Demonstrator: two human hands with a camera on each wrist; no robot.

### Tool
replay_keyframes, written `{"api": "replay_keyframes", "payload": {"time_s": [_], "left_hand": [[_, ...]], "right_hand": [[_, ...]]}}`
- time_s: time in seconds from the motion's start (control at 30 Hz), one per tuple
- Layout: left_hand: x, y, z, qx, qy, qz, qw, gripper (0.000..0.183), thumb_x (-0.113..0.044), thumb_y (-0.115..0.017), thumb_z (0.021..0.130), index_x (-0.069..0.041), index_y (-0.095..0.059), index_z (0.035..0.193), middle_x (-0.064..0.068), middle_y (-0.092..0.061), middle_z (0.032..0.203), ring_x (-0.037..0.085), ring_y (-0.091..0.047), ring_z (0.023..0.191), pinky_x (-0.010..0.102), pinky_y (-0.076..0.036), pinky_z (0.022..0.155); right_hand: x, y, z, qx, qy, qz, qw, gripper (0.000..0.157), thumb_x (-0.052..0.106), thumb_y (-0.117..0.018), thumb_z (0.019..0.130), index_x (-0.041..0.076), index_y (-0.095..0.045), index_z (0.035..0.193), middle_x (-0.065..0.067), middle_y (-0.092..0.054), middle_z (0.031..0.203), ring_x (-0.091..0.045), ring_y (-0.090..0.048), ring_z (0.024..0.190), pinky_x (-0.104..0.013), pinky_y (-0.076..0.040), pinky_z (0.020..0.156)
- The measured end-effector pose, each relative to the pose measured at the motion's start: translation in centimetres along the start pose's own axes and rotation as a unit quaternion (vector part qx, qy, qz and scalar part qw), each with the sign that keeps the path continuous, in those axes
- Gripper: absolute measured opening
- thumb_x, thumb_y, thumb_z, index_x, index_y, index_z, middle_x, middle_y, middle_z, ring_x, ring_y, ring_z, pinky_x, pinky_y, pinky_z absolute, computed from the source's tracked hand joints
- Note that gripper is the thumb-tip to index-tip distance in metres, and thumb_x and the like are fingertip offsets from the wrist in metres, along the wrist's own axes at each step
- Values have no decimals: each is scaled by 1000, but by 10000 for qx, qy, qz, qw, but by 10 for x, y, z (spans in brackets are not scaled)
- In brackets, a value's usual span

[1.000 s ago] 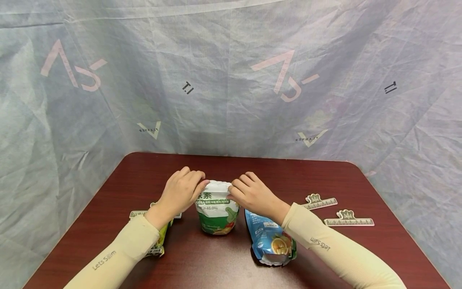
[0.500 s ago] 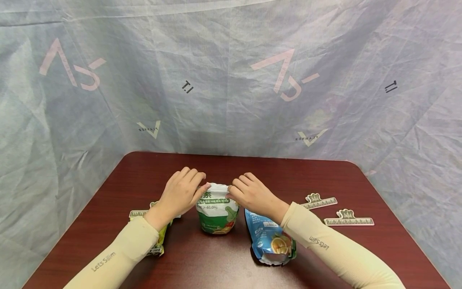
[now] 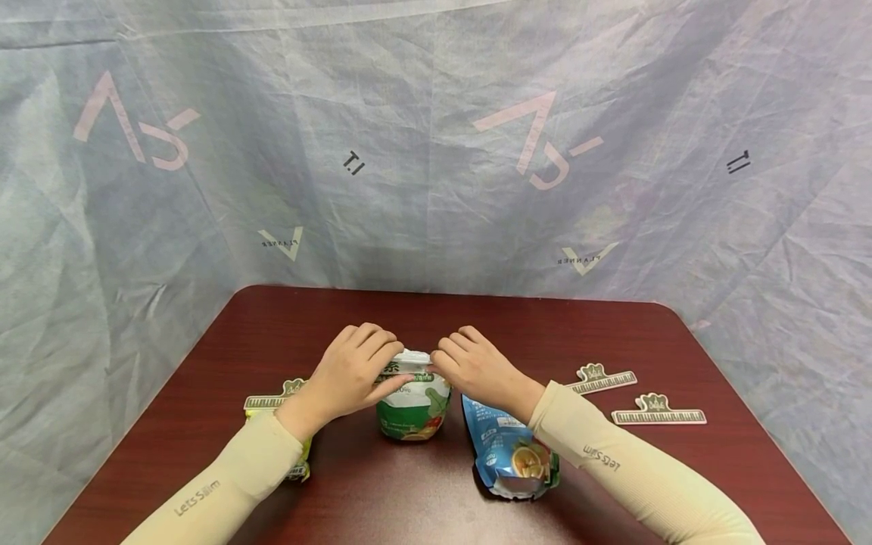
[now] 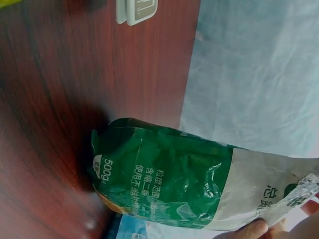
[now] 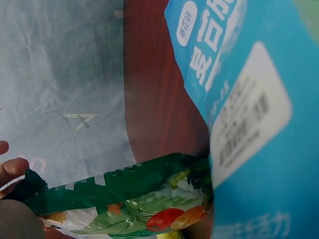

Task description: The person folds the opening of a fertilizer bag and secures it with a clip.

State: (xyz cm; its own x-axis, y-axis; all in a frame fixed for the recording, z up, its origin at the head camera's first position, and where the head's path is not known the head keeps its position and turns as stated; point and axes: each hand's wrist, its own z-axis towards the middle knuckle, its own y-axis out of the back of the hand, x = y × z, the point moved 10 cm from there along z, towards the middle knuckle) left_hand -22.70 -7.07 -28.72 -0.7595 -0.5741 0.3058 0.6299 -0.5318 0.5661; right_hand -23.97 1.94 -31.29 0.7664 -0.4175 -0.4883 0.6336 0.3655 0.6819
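Green-and-white bag (image 3: 409, 418) stands upright on the table (image 3: 545, 325), directly between our hands and a little below them. Our left hand (image 3: 354, 375) curls its fingers over the left end of the top, its thumb laid straight across the front; how firmly it grips we cannot tell. Our right hand (image 3: 480, 367) pinches the opposite top corner between thumb and finger. Between them runs a white strip (image 3: 413, 357) that looks turned over on itself, so we judge the step in hand to be folding the top down. To do it well, we should keep both corners level, roll them together, and let the left thumb flatten the crease while the right pinch holds its end. Pressing lightly matters, since the soft body could buckle or lean. We also mind the blue pouch (image 3: 507, 446), lying on the near side of our right hand, and the clip (image 3: 262, 402) beside our left wrist; two more clips (image 3: 659, 417) lie to the right of our right hand.
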Motion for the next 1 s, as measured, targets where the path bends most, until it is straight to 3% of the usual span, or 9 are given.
{"api": "replay_keyframes", "payload": {"time_s": [0.3,0.57,0.83,1.0], "left_hand": [[-8,-2,3,-15,-202,-79,9998,33,-37,-57,89,-5,-64,92,4,-60,87,23,-55,79,35,-42,62],[-12,-4,3,-71,-296,-125,9995,29,-32,-56,90,-4,-64,90,3,-60,82,21,-53,72,33,-42,58],[-11,-4,1,-166,-331,-141,9992,22,-25,-55,92,-4,-62,86,3,-58,78,21,-51,67,32,-40,55],[-12,-5,-2,-175,-360,-147,9991,24,-23,-51,95,-4,-62,86,3,-58,78,20,-50,67,30,-39,54]], "right_hand": [[0,1,0,-52,-12,80,10000,18,27,-53,94,10,-50,87,-2,-49,81,-18,-51,74,-35,-41,76],[2,2,-1,-202,61,-81,9997,22,28,-44,97,10,-50,85,-2,-50,79,-17,-51,71,-34,-42,72],[2,2,-1,-145,58,-91,9998,20,28,-49,95,10,-50,86,-2,-50,80,-16,-52,72,-33,-41,72],[3,3,0,-166,48,-75,9998,22,28,-45,97,10,-50,85,-2,-49,78,-17,-52,71,-33,-41,72]]}}
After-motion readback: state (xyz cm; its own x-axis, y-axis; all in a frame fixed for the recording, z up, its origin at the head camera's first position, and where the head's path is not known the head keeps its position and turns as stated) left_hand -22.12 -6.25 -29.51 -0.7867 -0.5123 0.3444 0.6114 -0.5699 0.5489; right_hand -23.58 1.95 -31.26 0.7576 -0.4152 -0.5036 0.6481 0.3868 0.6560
